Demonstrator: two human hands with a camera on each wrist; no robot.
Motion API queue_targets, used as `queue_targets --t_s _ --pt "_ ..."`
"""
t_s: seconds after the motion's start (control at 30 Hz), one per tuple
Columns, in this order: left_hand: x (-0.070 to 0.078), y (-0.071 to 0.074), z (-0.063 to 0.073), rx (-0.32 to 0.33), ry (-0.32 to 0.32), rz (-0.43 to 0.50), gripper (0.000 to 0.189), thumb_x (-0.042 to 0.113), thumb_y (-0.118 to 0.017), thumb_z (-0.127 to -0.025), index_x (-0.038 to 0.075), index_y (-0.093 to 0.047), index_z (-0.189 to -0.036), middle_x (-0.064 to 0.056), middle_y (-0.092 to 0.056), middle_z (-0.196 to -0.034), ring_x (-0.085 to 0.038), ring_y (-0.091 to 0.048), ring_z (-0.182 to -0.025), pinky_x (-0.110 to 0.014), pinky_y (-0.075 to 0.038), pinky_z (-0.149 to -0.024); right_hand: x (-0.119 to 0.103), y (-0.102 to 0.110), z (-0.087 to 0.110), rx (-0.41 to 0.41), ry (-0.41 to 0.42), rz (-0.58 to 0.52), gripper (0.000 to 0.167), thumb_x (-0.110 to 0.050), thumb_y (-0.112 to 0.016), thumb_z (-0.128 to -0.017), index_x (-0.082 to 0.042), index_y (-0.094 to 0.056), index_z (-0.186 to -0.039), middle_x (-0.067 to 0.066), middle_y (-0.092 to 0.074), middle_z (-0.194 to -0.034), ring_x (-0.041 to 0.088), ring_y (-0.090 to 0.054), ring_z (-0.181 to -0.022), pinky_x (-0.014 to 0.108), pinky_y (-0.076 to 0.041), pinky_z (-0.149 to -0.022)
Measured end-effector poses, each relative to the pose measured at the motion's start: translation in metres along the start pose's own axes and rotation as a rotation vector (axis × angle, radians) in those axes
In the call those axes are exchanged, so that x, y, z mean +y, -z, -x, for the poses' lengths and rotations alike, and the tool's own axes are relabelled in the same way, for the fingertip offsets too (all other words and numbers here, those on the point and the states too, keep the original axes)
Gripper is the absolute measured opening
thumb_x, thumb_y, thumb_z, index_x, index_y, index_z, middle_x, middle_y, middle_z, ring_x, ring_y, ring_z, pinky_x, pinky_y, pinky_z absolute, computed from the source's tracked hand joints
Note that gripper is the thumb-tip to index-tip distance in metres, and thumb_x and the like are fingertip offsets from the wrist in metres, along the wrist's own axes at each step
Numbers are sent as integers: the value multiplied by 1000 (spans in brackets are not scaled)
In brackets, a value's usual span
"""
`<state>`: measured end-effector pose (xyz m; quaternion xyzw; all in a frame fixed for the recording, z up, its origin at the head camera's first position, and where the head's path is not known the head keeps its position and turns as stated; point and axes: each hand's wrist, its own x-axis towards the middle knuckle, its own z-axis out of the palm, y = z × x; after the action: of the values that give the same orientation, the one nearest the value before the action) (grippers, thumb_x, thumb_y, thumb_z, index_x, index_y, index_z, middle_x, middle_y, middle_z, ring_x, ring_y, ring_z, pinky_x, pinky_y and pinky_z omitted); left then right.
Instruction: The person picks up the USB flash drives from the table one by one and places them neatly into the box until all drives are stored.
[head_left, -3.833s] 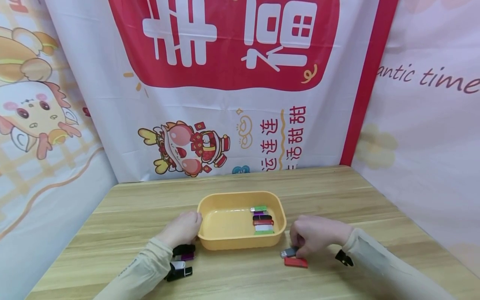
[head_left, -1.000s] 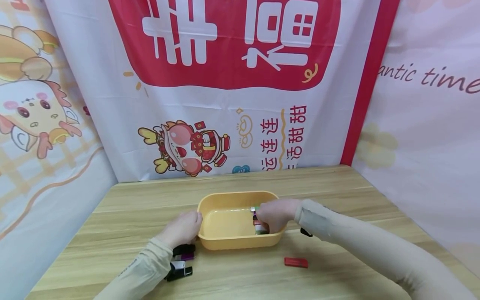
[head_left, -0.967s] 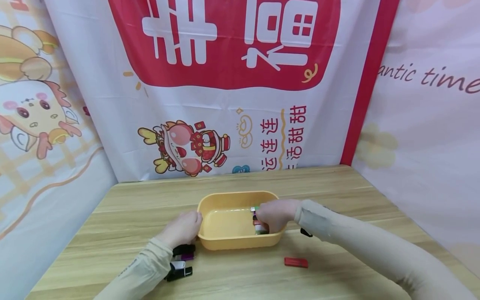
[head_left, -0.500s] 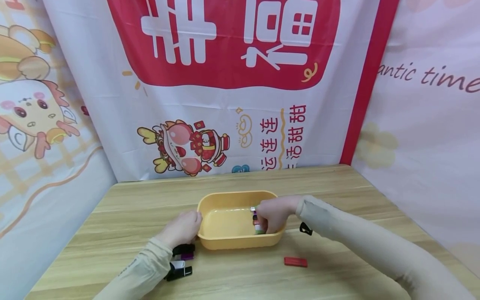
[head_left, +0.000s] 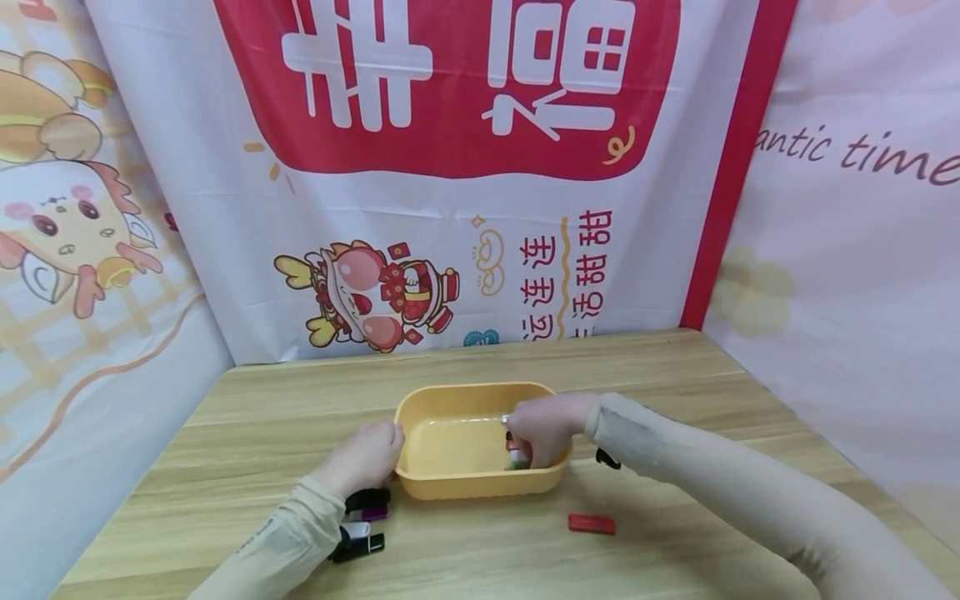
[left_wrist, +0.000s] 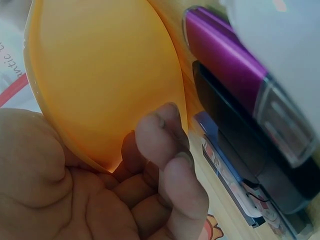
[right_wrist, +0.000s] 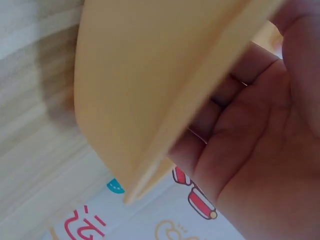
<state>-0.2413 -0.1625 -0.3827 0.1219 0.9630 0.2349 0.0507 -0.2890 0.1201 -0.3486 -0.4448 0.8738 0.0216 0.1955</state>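
Note:
A yellow plastic basin stands on the wooden table. My left hand grips its left end, palm and curled fingers round the rim in the left wrist view. My right hand reaches over the right rim into the basin, fingers pointing down among a row of USB flash drives. That hand covers most of the row. In the right wrist view its fingers pass behind the basin wall, so their tips are hidden and I cannot tell whether they pinch a drive.
A red USB flash drive lies on the table in front of the basin's right end. Beside my left wrist lie several drives, including a purple one and a black one. A small black item shows by the right sleeve.
The grey USB drive by my right hand has left the table, and that hand has gone into the basin. Since then it has shifted only slightly. My left hand stays on the rim.

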Motion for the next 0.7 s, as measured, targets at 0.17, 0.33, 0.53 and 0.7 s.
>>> queue_targets --t_s 0.17,0.33,0.53,0.7 --pt "2 0 2 10 -5 -8 34 16 -33 -105 7 -55 -83 -3 -54 -62 -15 -54 -47 -30 -46 -49 1 4 4 -6 -26 -15 23 -16 -78 -81 -18 -66 -62 -12 -58 -59 2 -50 -51 20 -41 -47" --pt "1 -1 2 11 -1 -4 35 17 -32 -106 7 -54 -82 -3 -54 -60 -15 -53 -47 -29 -45 -48 2 4 3 -53 -40 -50 18 -11 -77 -81 -16 -69 -65 -10 -62 -63 3 -53 -53 20 -42 -47" --pt "0 -1 1 5 -6 -5 33 16 -32 -105 7 -54 -83 -4 -54 -63 -15 -54 -48 -30 -46 -49 2 1 1 -85 -92 -71 23 -7 -76 -81 -15 -66 -62 -8 -60 -63 4 -51 -51 20 -38 -44" --pt "0 -2 0 6 8 14 36 19 -30 -106 9 -54 -81 -4 -55 -59 -15 -54 -47 -30 -46 -48 1 -1 0 -89 -114 -72 25 -5 -77 -81 -15 -65 -62 -7 -59 -65 5 -50 -51 21 -38 -45"
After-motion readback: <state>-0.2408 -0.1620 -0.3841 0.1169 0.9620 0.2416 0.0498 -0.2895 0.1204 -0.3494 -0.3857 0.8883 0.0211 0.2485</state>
